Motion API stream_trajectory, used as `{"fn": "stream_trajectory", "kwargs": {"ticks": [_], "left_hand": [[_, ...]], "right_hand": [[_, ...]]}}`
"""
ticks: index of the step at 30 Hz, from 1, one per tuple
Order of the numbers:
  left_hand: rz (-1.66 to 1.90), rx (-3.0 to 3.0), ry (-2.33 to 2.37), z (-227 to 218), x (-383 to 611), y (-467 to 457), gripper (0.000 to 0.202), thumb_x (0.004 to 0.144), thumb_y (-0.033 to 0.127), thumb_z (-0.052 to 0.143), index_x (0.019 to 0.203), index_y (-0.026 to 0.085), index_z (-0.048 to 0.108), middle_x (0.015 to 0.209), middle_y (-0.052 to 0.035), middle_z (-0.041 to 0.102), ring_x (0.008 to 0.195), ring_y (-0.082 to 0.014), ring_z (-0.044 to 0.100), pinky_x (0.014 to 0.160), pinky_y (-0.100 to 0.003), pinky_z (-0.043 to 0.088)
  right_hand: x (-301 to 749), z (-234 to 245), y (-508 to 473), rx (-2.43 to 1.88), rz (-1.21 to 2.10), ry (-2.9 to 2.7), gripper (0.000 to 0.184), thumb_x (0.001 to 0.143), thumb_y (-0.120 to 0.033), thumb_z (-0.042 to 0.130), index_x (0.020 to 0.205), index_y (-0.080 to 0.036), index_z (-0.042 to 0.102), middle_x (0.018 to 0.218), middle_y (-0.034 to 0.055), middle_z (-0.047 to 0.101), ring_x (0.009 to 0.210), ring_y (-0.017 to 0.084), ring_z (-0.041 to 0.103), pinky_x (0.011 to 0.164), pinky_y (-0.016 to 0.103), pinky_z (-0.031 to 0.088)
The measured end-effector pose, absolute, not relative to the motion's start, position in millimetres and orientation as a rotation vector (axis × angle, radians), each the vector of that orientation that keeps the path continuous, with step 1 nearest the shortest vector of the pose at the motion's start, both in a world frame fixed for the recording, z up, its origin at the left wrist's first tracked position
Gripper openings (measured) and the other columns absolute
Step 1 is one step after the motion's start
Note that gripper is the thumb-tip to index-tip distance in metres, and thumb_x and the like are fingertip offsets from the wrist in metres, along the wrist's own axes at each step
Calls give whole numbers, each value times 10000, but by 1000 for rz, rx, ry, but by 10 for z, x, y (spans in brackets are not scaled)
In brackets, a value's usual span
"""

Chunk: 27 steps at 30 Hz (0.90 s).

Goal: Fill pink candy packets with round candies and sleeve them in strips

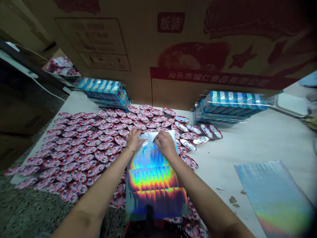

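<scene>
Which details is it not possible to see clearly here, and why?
Head view: whatever lies under the shiny sheet, which covers it.
Head view: small print on the carton, blurred.
Head view: lower end of the second sheet, cut by bottom edge.
Head view: palm of the right hand, hidden by its back.

Lighting uneven, source out of view. Table (237, 145) pale and fairly bright at right; carton (141, 43) front and floor (22, 211) at left dim. Strong rainbow glare across the shiny sheet (156, 175); white glints on the blue boxes (232, 105). Box edges smeared, carton print soft — right-hand corners darkened, outer areas visibly stretched.
</scene>
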<state>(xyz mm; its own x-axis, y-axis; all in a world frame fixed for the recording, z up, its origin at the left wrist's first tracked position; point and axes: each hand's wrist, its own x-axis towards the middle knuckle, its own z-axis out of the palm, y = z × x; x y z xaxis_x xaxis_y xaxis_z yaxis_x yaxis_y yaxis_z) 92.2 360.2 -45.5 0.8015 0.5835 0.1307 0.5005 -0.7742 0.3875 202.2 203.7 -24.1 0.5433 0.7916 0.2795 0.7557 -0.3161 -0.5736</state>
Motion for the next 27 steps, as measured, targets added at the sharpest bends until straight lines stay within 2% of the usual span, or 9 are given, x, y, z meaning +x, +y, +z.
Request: {"fn": "stream_trajectory", "kwargs": {"ticks": [4, 8, 12, 14, 17, 20, 23, 27], "left_hand": [[400, 2496, 724, -306, 1034, 3452, 268, 671, 299, 599, 929, 228, 615, 1098, -61, 530, 1086, -250, 402, 912, -406, 285], [224, 1846, 502, -167, 1302, 3031, 280, 710, 346, 546, 912, 168, 622, 914, -62, 619, 873, -176, 543, 801, -313, 399], [134, 1350, 584, -198, 1599, 2596, 374, 559, 308, 687, 877, 128, 609, 732, -28, 630, 654, -116, 555, 638, -244, 425], [173, 1286, 622, -278, 1746, 2450, 345, 530, 264, 698, 831, 123, 606, 644, 2, 602, 585, -93, 533, 581, -219, 408], [250, 1351, 683, -421, 1989, 2300, 260, 563, 208, 651, 805, 133, 593, 532, 52, 522, 493, -68, 474, 520, -199, 369], [318, 1588, 775, -505, 2227, 2189, 233, 590, 168, 614, 820, 157, 576, 505, 68, 483, 487, -77, 460, 522, -203, 361], [347, 1908, 851, -486, 2386, 2111, 235, 632, 189, 589, 866, 178, 562, 558, 45, 517, 559, -108, 499, 567, -225, 369], [283, 2232, 867, -384, 2473, 2059, 241, 695, 213, 540, 936, 197, 537, 675, -7, 584, 673, -158, 548, 631, -268, 376]], "right_hand": [[2153, -48, 1708, -1776, 357, -738, 112, 711, -253, 528, 652, -172, 580, 684, 1, 551, 671, 124, 497, 634, 243, 379], [2333, -4, 1413, -1561, 531, -355, 165, 656, -319, 575, 626, -157, 574, 550, -36, 503, 520, 86, 430, 523, 215, 334], [2477, -91, 1203, -1488, 553, -181, 205, 603, -355, 618, 610, -154, 578, 519, -42, 505, 473, 78, 405, 489, 215, 315], [2558, -182, 1114, -1496, 511, -125, 223, 593, -367, 629, 629, -150, 590, 537, -31, 526, 487, 88, 427, 493, 220, 328], [2720, -342, 1012, -1581, 361, -107, 229, 613, -370, 619, 656, -146, 600, 589, -10, 549, 538, 113, 470, 531, 240, 368], [2920, -474, 958, -1814, 90, -245, 185, 673, -337, 574, 650, -155, 601, 663, 12, 551, 628, 138, 496, 618, 269, 393], [3087, -568, 938, -2054, -150, -424, 169, 721, -301, 534, 634, -171, 596, 704, 30, 542, 724, 164, 483, 714, 299, 378], [3176, -666, 937, -2224, -259, -521, 164, 752, -288, 508, 662, -184, 598, 761, 52, 546, 789, 194, 452, 756, 334, 343]]}}
